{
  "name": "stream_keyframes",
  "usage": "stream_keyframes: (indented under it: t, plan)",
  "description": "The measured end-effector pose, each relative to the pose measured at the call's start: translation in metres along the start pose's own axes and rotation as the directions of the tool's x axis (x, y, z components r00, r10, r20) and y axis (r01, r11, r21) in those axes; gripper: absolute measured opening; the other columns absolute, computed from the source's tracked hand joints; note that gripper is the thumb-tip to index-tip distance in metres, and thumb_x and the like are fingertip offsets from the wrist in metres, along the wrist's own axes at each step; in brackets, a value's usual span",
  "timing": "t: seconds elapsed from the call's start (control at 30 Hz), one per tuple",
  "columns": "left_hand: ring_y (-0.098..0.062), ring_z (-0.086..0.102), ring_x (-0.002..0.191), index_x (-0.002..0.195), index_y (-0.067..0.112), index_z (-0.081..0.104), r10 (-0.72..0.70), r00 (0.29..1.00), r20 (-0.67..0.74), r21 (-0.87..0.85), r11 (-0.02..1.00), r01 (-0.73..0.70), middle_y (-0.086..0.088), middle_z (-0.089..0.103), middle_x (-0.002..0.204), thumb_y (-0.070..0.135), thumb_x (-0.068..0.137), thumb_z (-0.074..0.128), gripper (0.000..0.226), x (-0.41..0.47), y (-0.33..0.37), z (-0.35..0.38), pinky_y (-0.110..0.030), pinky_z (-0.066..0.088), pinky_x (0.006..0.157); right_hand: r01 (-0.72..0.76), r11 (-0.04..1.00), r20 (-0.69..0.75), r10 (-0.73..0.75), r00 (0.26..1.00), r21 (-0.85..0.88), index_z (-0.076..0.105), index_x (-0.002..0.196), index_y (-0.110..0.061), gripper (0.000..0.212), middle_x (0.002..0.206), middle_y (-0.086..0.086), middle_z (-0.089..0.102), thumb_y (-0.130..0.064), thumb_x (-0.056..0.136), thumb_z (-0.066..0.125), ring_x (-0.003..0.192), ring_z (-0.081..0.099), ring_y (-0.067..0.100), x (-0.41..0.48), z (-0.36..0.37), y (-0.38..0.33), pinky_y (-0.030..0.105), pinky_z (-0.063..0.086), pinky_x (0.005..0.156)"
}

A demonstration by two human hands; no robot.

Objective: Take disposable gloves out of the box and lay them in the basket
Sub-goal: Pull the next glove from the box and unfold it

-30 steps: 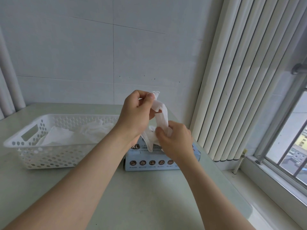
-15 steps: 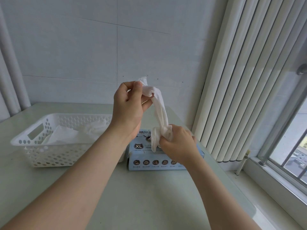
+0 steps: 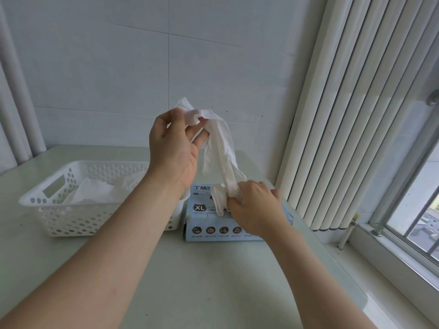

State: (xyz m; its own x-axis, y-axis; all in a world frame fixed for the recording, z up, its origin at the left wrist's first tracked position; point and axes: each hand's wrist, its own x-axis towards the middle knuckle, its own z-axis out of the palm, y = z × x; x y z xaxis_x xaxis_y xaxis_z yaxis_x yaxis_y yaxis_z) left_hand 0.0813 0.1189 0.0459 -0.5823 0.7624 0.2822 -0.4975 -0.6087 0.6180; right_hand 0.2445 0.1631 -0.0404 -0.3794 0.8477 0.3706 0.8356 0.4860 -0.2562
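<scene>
On the worktop (image 3: pixel 190 281), the right hand (image 3: pixel 255 208) grips the lower end of a white glove (image 3: pixel 222 148) just above the blue box (image 3: pixel 204 230). The glove runs steeply up and leftward to the left hand (image 3: pixel 172 148), which pinches its upper end. The basket (image 3: pixel 71 220), touching the box's left side, holds other gloves (image 3: pixel 95 192).

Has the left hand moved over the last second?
Yes. The left hand has risen and shifted left, away from the glove box, up to the wall's horizontal seam, stretching the glove that the right hand grips low.
</scene>
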Motion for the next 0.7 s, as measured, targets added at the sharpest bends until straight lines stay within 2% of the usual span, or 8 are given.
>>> stream_keyframes:
  t: [0.13,0.27,0.37,0.4,0.47,0.53,0.6,0.7]
  plan:
    - [-0.029,0.079,0.099,0.112,0.007,0.052,-0.009,0.999,-0.052,-0.089,0.996,0.004,-0.014,0.074,0.106,0.000,0.106,0.048,0.010,0.007,0.012,-0.004,-0.035,0.064,0.079,0.016,0.993,0.096,-0.005,0.995,-0.121,0.050,0.070,-0.013,0.049,0.090,-0.001,0.046,-0.053,0.096,0.041,0.100,0.041,0.026,0.000,0.004,-0.003,0.041,0.031,0.091]
    - [-0.030,0.079,0.099,0.101,0.006,0.054,-0.036,0.999,-0.025,-0.078,0.996,0.034,-0.016,0.073,0.108,-0.007,0.099,0.048,0.015,0.006,0.020,0.001,-0.036,0.064,0.083,-0.002,1.000,0.055,0.001,0.998,0.017,0.044,0.065,-0.014,0.062,0.084,-0.002,0.043,-0.072,0.076,0.024,0.094,0.044,0.025,-0.004,0.000,-0.006,0.041,0.035,0.088]
    - [-0.028,0.079,0.095,0.085,0.006,0.053,-0.108,0.994,0.014,-0.051,0.993,0.108,-0.019,0.074,0.108,-0.006,0.100,0.047,0.020,-0.005,0.010,0.005,-0.038,0.064,0.087,0.064,0.995,-0.057,-0.060,0.997,0.074,0.056,0.115,-0.025,0.075,0.107,-0.007,0.051,-0.085,0.072,0.045,0.098,0.053,0.022,-0.008,0.000,-0.006,0.042,0.042,0.091]
    - [-0.027,0.079,0.093,0.082,0.006,0.053,-0.118,0.993,0.027,-0.050,0.992,0.120,-0.017,0.076,0.104,-0.005,0.102,0.047,0.023,-0.007,0.008,0.006,-0.038,0.064,0.087,0.101,0.988,-0.086,-0.091,0.992,0.115,0.044,0.134,-0.031,0.084,0.116,-0.007,0.051,-0.086,0.071,0.054,0.098,0.055,0.021,-0.009,-0.002,-0.005,0.042,0.044,0.091]
    - [-0.024,0.079,0.089,0.083,0.006,0.056,-0.127,0.991,0.040,-0.043,0.991,0.128,-0.015,0.077,0.099,0.000,0.105,0.048,0.024,-0.011,0.008,0.009,-0.035,0.064,0.082,0.154,0.981,-0.120,-0.140,0.983,0.115,0.030,0.144,-0.039,0.083,0.120,-0.007,0.049,-0.078,0.078,0.061,0.095,0.057,0.021,-0.010,-0.002,-0.003,0.041,0.045,0.090]
    - [-0.023,0.078,0.084,0.088,0.005,0.059,-0.117,0.992,0.043,-0.034,0.992,0.119,-0.015,0.075,0.097,0.002,0.106,0.049,0.021,-0.012,0.010,0.010,-0.032,0.063,0.075,0.173,0.985,-0.125,-0.172,0.977,0.000,0.042,0.134,-0.037,0.051,0.108,-0.007,0.050,-0.065,0.093,0.053,0.094,0.054,0.022,-0.009,0.003,-0.001,0.042,0.042,0.092]
    - [-0.023,0.077,0.080,0.091,0.005,0.061,-0.105,0.993,0.047,-0.022,0.994,0.106,-0.015,0.074,0.094,0.003,0.106,0.050,0.019,-0.012,0.013,0.010,-0.032,0.063,0.073,0.153,0.984,-0.087,-0.161,0.983,-0.091,0.054,0.103,-0.027,0.025,0.093,-0.007,0.051,-0.050,0.100,0.046,0.093,0.049,0.023,-0.008,0.005,-0.003,0.043,0.038,0.093]
    - [-0.023,0.077,0.080,0.092,0.005,0.060,-0.107,0.994,0.032,-0.005,0.994,0.107,-0.014,0.075,0.092,0.003,0.106,0.049,0.018,-0.011,0.014,0.008,-0.036,0.064,0.077,0.109,0.986,0.006,-0.109,0.994,-0.129,0.039,0.072,-0.020,0.039,0.078,-0.006,0.045,-0.046,0.100,0.047,0.093,0.045,0.024,-0.007,0.005,-0.006,0.040,0.031,0.090]
